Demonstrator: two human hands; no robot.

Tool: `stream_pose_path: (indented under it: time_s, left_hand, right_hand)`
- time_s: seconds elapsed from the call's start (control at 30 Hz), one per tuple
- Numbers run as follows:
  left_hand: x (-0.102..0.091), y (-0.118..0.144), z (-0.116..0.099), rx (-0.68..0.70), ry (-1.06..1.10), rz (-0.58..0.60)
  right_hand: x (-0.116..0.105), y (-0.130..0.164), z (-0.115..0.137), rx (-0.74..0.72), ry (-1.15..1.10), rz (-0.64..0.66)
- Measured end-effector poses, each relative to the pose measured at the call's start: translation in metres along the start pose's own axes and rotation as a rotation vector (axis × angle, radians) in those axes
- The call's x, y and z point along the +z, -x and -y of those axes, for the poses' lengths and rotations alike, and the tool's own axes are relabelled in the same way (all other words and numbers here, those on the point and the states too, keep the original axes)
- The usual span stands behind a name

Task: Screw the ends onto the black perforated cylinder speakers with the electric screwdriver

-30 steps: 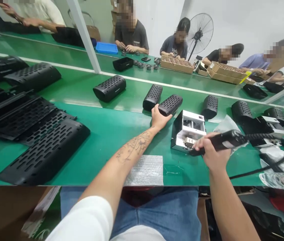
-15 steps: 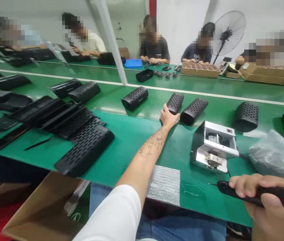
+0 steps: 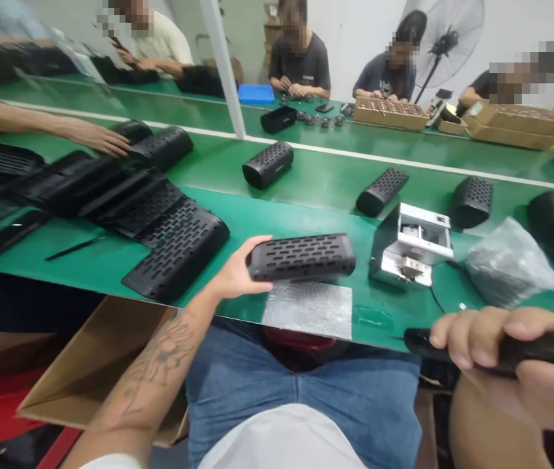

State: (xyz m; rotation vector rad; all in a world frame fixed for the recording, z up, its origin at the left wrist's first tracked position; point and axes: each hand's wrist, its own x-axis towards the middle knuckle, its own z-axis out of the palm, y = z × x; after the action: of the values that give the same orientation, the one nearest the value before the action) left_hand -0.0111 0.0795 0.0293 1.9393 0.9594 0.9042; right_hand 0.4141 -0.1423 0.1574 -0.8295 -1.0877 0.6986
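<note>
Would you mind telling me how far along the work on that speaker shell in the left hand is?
Done: one perforated speaker shell is off the belt, gripped by the left hand above the foil pad. In hand: the right hand holds the black power tool, its tip clear of the shell. Left: more shells lie on the green belt.

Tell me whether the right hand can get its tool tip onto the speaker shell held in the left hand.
Probably yes: the right hand grips the electric screwdriver, the left hand holds the speaker shell above the foam pad, and nothing lies between.
</note>
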Motion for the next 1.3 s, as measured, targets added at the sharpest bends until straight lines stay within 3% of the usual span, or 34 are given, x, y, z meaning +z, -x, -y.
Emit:
stream_pose_path:
  time_s: [0.1, 0.27, 0.37, 0.5, 0.63, 1.03, 1.3]
  left_hand:
    - [0.006, 0.044, 0.008, -0.006, -0.042, 0.163]
    - [0.026, 0.059, 0.0, -0.013, -0.016, 0.202]
    - [0.029, 0.058, -0.003, 0.011, 0.005, 0.202]
    - [0.031, 0.059, -0.002, 0.054, 0.026, 0.2]
    - [0.033, 0.061, 0.001, 0.064, 0.05, 0.201]
    - [0.034, 0.063, 0.004, 0.085, 0.013, 0.204]
    - [0.032, 0.062, 0.004, 0.104, 0.0, 0.215]
  right_hand:
    - [0.04, -0.011, 0.002, -0.063, -0.044, 0.077]
    - [0.068, -0.014, -0.019, -0.062, -0.034, 0.174]
    - [0.071, -0.016, -0.03, -0.012, 0.008, 0.216]
    - [0.079, -0.018, -0.038, -0.039, 0.037, 0.175]
    - [0.083, -0.017, -0.043, -0.039, 0.048, 0.235]
    - [0.076, -0.018, -0.048, 0.007, -0.043, 0.446]
    - [0.075, -0.016, -0.051, 0.006, -0.049, 0.441]
